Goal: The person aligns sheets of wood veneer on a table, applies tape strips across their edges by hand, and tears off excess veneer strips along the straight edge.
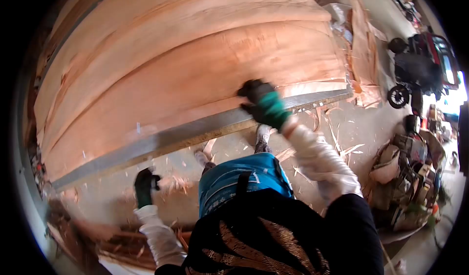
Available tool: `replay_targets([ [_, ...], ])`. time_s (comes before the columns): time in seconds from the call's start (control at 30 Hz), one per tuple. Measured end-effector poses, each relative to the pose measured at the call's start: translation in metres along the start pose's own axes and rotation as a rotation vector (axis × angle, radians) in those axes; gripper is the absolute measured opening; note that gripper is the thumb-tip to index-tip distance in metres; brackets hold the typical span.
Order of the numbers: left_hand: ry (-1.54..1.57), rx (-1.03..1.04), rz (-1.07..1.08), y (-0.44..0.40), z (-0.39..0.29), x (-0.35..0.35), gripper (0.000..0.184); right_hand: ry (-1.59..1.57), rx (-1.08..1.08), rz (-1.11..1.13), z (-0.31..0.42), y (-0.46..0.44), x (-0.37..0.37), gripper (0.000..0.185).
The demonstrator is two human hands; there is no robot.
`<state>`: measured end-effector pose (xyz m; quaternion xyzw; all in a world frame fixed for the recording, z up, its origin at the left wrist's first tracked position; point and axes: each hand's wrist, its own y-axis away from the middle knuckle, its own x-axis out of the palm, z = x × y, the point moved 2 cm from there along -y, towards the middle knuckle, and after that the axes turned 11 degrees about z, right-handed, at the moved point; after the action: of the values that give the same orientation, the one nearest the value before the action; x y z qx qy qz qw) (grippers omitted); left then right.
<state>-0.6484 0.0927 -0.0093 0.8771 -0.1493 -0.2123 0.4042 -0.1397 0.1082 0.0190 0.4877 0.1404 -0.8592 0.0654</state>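
Note:
Wide sheets of reddish-brown wood veneer [205, 70] lie overlapping on a large table with a grey edge strip [181, 129]. My right hand [264, 104], in a dark glove with a green cuff, is over the sheet's near edge, by the strip. It is slightly blurred; its thumb and fingers are apart and nothing shows in them. Lower left, in front of the table edge, my left hand [145, 186] hangs in a matching glove. Its fingers are curled, with a small pale bit at their top; what they hold, if anything, cannot be made out.
Veneer scraps [344, 148] litter the floor around my feet [263, 134]. More torn veneer [364, 55] hangs at the table's right end. Farther right stand a dark wheeled vehicle [415, 70] and a heap of bags and odds and ends [408, 167]. Wood strips [127, 243] lie behind me at lower left.

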Motion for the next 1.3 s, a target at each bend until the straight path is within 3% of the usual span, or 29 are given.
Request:
replay_targets([
  [0.03, 0.173, 0.130, -0.048, 0.011, 0.003, 0.048, 0.025, -0.026, 0.098, 0.108, -0.027, 0.011, -0.021, 0.036],
  [0.07, 0.149, 0.143, 0.031, 0.014, -0.016, 0.091, 0.026, 0.077, 0.091, 0.133, -0.043, 0.015, -0.038, 0.036],
  [0.13, 0.284, 0.155, 0.104, 0.012, -0.052, 0.161, 0.024, 0.138, 0.103, 0.244, -0.065, 0.015, -0.039, 0.030],
  [0.17, 0.215, 0.049, 0.100, 0.010, -0.080, 0.190, 0.021, 0.177, 0.100, 0.297, -0.075, 0.014, -0.033, 0.028],
  [0.3, 0.270, 0.238, 0.208, 0.001, -0.141, 0.262, 0.024, 0.093, 0.084, 0.279, -0.099, 0.015, -0.013, 0.015],
  [0.43, 0.301, 0.341, 0.289, -0.034, -0.175, 0.306, 0.037, 0.081, 0.071, 0.251, -0.096, 0.015, -0.015, 0.011],
  [0.57, 0.306, 0.352, 0.231, -0.053, -0.186, 0.325, 0.043, 0.026, 0.106, 0.166, -0.090, 0.016, -0.021, 0.014],
  [0.63, 0.306, 0.359, 0.211, -0.056, -0.185, 0.326, 0.043, 0.209, 0.107, 0.234, -0.065, 0.020, -0.029, 0.027],
  [0.73, 0.334, 0.351, 0.262, -0.062, -0.182, 0.327, 0.045, 0.445, -0.204, 0.167, -0.035, 0.034, -0.008, 0.044],
  [0.8, 0.314, 0.363, 0.277, -0.068, -0.178, 0.330, 0.050, 0.441, -0.171, 0.096, -0.038, 0.037, 0.014, 0.044],
  [0.87, -0.092, 0.740, 0.047, -0.071, -0.154, 0.326, 0.045, 0.433, -0.119, 0.068, -0.049, 0.046, 0.048, 0.042],
  [0.93, -0.496, 0.712, 0.036, -0.055, -0.155, 0.306, 0.030, 0.494, -0.106, 0.063, -0.047, 0.051, 0.060, 0.042],
  [0.97, -0.164, 0.451, 0.089, -0.045, -0.168, 0.290, 0.019, 0.531, -0.119, 0.049, -0.047, 0.052, 0.060, 0.042],
  [1.0, -0.813, 0.698, -0.212, -0.076, -0.145, 0.261, 0.018, 0.562, -0.110, 0.060, -0.050, 0.052, 0.069, 0.043],
  [1.03, -0.977, 0.742, -0.343, -0.070, -0.153, 0.237, 0.014, 0.593, -0.102, 0.069, -0.053, 0.050, 0.077, 0.043],
  [1.1, -0.329, 0.226, -0.104, -0.039, -0.179, 0.207, 0.016, 0.572, -0.066, 0.089, -0.051, 0.045, 0.074, 0.041],
  [1.13, -0.182, 0.382, -0.059, -0.023, -0.184, 0.211, 0.023, 0.466, -0.074, 0.180, -0.051, 0.039, 0.065, 0.039],
  [1.2, -0.126, 0.280, -0.002, -0.020, -0.182, 0.228, 0.023, 0.345, -0.139, 0.353, -0.046, 0.038, 0.007, 0.032],
  [1.27, -0.019, 0.218, 0.094, -0.018, -0.155, 0.257, 0.024, 0.278, -0.207, 0.083, -0.075, 0.066, -0.040, 0.036],
  [1.3, 0.027, 0.179, 0.124, -0.008, -0.151, 0.280, 0.025, 0.196, -0.162, 0.122, -0.101, 0.083, -0.067, 0.037],
])
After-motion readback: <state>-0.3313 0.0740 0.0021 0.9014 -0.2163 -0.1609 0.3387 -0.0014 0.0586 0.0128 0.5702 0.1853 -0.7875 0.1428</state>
